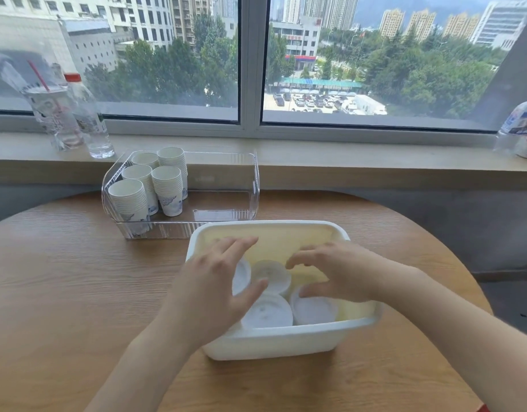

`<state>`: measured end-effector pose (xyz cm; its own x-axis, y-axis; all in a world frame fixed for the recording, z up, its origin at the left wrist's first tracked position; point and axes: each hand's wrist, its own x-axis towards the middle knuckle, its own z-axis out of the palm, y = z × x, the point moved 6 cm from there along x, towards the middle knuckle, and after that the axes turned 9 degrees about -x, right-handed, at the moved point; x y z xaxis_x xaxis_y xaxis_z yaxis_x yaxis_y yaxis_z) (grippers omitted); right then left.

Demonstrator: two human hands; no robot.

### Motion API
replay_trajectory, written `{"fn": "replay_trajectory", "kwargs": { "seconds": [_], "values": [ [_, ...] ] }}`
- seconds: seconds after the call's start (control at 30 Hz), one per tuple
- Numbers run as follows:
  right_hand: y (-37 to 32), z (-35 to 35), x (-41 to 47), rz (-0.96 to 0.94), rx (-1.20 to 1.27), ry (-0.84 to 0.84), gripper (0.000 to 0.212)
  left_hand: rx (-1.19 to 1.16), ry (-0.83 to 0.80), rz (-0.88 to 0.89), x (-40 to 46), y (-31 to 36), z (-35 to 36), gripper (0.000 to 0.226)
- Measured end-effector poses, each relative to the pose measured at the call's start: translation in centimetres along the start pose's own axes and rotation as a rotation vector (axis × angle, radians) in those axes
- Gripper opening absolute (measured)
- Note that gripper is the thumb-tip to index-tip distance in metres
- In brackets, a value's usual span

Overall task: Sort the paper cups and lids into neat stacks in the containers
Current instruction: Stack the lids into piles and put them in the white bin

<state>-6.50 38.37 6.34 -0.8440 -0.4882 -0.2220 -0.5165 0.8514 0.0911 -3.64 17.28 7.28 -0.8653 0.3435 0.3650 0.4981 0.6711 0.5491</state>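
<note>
Both hands' fingers (241,243) spread, holding nothing, over lid stacks (269,312) in white tub (274,341).

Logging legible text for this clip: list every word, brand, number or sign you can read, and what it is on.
No text here can be read.
Bottle on the right of the sill: blue and orange label, print blurred.
Red-capped bottle: label too small to read.
Clear cup with straw: faint red marks, illegible.
Paper cups: blue pattern, not lettering.
Red sign on a building outside: too small to read.
</note>
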Motion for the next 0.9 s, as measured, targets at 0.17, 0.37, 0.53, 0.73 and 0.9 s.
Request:
{"fn": "replay_trajectory", "kwargs": {
  "seconds": [0.17, 0.37, 0.53, 0.73, 0.9],
  "values": [
    [1.9, -0.7, -6.1, 0.250, 0.358, 0.433, 0.056, -0.085, 0.238, 0.004, -3.1, -0.7, -2.9, 0.067],
    [-1.3, 3.0, -10.4, 0.363, 0.502, 0.508, 0.088, -0.081, 0.204, -0.180, -8.5, -3.9, -3.4, 0.102],
    [-2.5, 3.6, -10.7, 0.372, 0.541, 0.552, 0.089, -0.104, 0.207, -0.169, -9.4, -3.9, -3.2, 0.105],
    [-0.6, 4.5, -11.8, 0.410, 0.517, 0.547, 0.087, -0.128, 0.147, -0.127, -7.8, -2.8, -1.6, 0.110],
    [2.1, 4.9, -12.5, 0.488, 0.442, 0.584, 0.081, -0.151, 0.122, -0.124, -4.6, -1.9, 0.9, 0.119]
  ]
}}
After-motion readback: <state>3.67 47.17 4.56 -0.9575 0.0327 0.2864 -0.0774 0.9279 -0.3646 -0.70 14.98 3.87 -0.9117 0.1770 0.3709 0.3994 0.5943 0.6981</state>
